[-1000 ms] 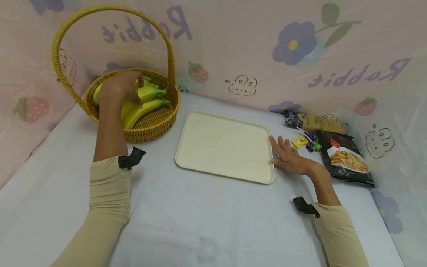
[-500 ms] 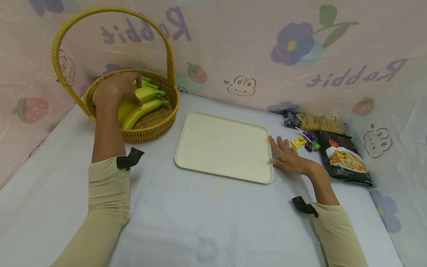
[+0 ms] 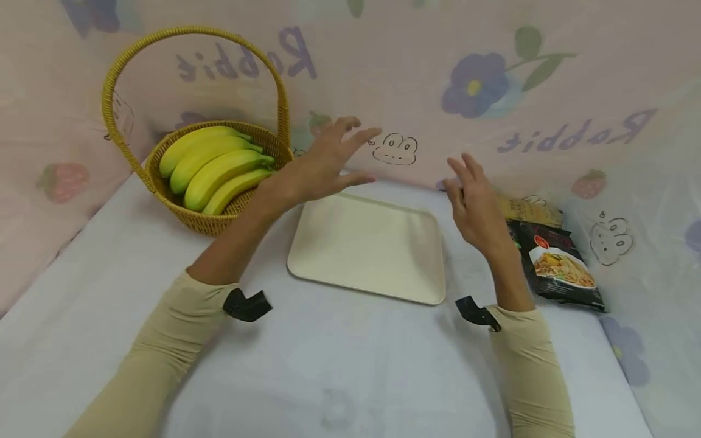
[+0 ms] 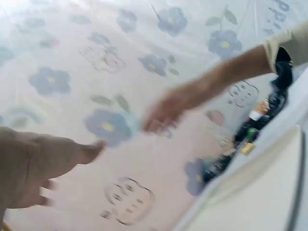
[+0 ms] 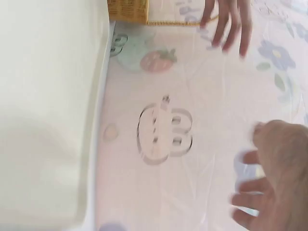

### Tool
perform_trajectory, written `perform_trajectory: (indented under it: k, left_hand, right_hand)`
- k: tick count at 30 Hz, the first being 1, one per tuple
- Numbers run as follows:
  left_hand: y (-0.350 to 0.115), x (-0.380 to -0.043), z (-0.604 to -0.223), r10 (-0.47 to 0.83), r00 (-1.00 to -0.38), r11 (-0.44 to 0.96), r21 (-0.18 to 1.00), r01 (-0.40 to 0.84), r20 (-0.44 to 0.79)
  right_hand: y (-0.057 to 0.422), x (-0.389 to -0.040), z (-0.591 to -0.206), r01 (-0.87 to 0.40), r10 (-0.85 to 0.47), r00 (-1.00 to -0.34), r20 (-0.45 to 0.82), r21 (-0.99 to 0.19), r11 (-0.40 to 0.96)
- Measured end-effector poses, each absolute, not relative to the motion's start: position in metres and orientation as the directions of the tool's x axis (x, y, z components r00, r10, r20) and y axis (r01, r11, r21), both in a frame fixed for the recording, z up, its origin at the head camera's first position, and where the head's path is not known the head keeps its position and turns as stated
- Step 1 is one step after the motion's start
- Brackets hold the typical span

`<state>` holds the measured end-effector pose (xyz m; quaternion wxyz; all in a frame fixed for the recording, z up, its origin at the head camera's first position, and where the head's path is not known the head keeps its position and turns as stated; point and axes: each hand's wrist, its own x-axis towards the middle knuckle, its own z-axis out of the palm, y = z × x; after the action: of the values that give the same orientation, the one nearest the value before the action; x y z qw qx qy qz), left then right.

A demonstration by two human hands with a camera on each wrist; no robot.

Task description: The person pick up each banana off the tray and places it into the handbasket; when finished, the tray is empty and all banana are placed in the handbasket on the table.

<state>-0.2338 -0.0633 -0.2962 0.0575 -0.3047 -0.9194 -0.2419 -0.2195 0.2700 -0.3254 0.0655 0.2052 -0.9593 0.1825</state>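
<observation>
Both hands are raised above the cream tray (image 3: 367, 249), holding nothing. In the head view the left hand (image 3: 328, 158) hovers over the tray's far left corner, its fingers spread and thumb pointing right. The right hand (image 3: 476, 207) is up beyond the tray's right edge, fingers loosely bent. A bunch of bananas (image 3: 219, 167) lies in the yellow wicker basket (image 3: 202, 225), partly behind the left forearm. In the left wrist view the left hand (image 4: 38, 166) shows at the left. The right hand (image 5: 281, 178) shows blurred in the right wrist view.
Right of the tray, a black noodle packet (image 3: 564, 267) lies in front of a tan packet (image 3: 528, 211). The right hand and forearm hide the small candies there. The basket's tall handle (image 3: 191, 31) arches at the back left, and a printed curtain (image 3: 350, 67) stands behind.
The left hand has left the bananas in the basket and moved right, over the tray. The right hand has lifted off the tray's right edge. The bananas stay in the basket.
</observation>
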Motion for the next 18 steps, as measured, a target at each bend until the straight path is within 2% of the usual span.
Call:
perform_trajectory:
  k: [2, 4, 6, 11, 18]
  left_hand:
    - [-0.050, -0.241, -0.310, 0.489, -0.842, 0.784, 0.309, 0.539, 0.227]
    - [-0.044, -0.246, -0.322, 0.456, -0.872, 0.845, 0.220, 0.487, 0.177]
    - [-0.043, -0.247, -0.329, 0.450, -0.886, 0.869, 0.175, 0.463, 0.109]
    - [-0.047, -0.246, -0.331, 0.439, -0.895, 0.876, 0.186, 0.445, 0.077]
    - [-0.051, -0.247, -0.323, 0.453, -0.888, 0.868, 0.191, 0.459, 0.075]
  right_hand:
    - [0.244, -0.227, -0.323, -0.383, -0.288, -0.894, 0.344, -0.252, 0.889]
    - [0.222, -0.234, -0.321, -0.356, -0.282, -0.897, 0.341, -0.175, 0.918]
    - [0.207, -0.237, -0.321, -0.356, -0.322, -0.904, 0.281, -0.080, 0.931]
    - [0.190, -0.238, -0.318, -0.408, -0.403, -0.896, 0.185, 0.011, 0.913]
    - [0.186, -0.238, -0.315, -0.416, -0.408, -0.900, 0.156, -0.025, 0.909]
